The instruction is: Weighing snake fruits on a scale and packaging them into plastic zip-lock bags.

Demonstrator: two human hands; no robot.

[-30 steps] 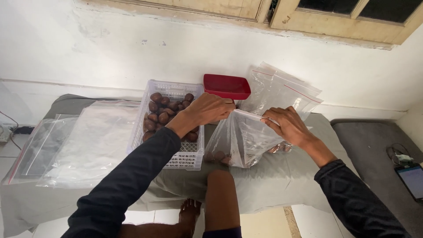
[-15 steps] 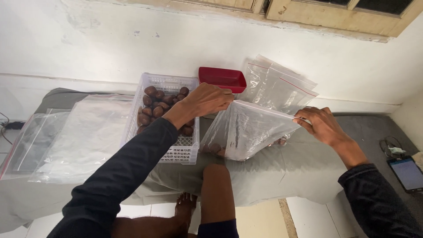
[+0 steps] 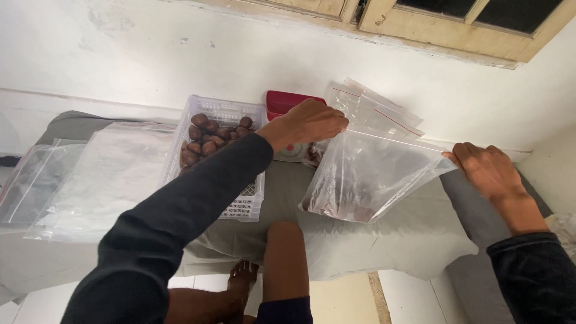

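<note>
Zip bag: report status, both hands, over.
Left hand and right hand pinch the clear zip bag at opposite top corners. Bag stretched taut, brown pieces inside. White basket beside, clear of it.

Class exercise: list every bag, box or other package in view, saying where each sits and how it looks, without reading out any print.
Held bag: clear zip bag, stretched between left hand and right hand.
Spare bags: clear, red-striped, stacked by the wall.
Basket: white lattice, holding brown fruit.
Red box: behind the left hand.
Flat bags: clear, far left.
</note>
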